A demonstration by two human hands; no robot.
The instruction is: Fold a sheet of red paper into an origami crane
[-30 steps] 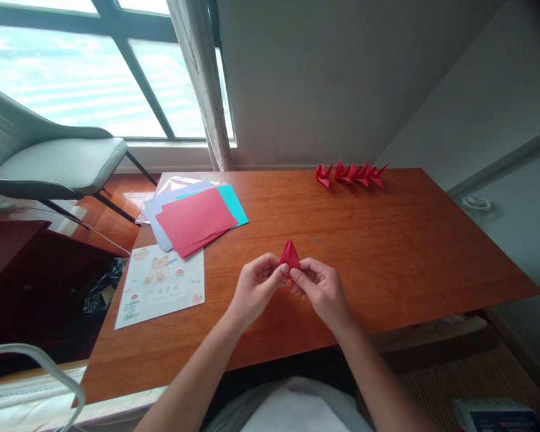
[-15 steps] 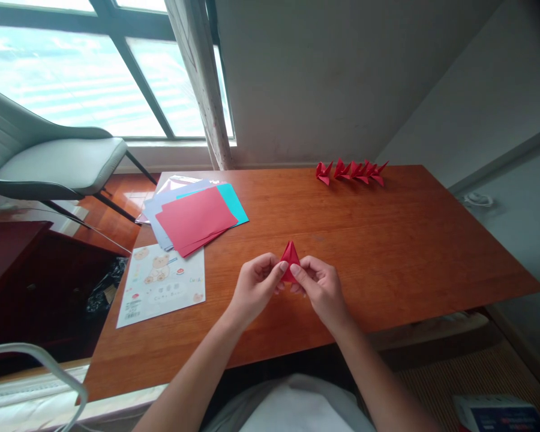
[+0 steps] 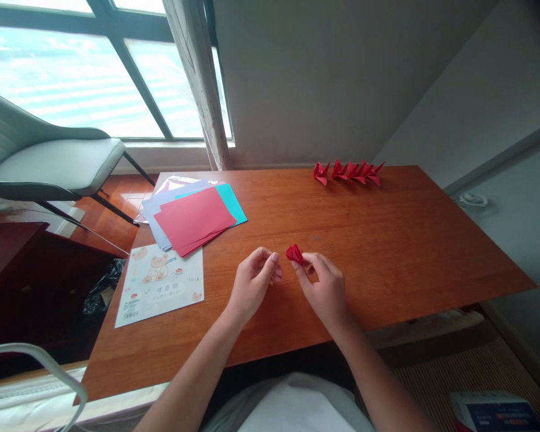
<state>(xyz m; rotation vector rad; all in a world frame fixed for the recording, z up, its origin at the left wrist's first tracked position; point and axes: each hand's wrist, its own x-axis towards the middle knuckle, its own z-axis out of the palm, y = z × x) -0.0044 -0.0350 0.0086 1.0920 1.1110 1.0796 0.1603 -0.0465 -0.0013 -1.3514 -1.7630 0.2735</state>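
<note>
A small folded piece of red origami paper (image 3: 294, 254) is pinched between the thumb and fingers of my right hand (image 3: 321, 282), just above the wooden table. Its folded layers show at the end facing left. To the left of it, apart from the paper, my left hand (image 3: 254, 279) is closed, thumb against curled fingers, with nothing visible in it. Several red folded paper cranes (image 3: 348, 172) stand in a row near the table's far edge.
On the left of the wooden table (image 3: 409, 240) lie red sheets (image 3: 193, 219) over blue and lilac ones. A white sheet with bear drawings (image 3: 162, 285) lies nearer me. Past the table's left side stands a grey chair (image 3: 63, 162), by the window.
Both hands held the red paper, its point facing away. Now my left hand has let go and moved slightly left, and the paper has turned in my right hand.
</note>
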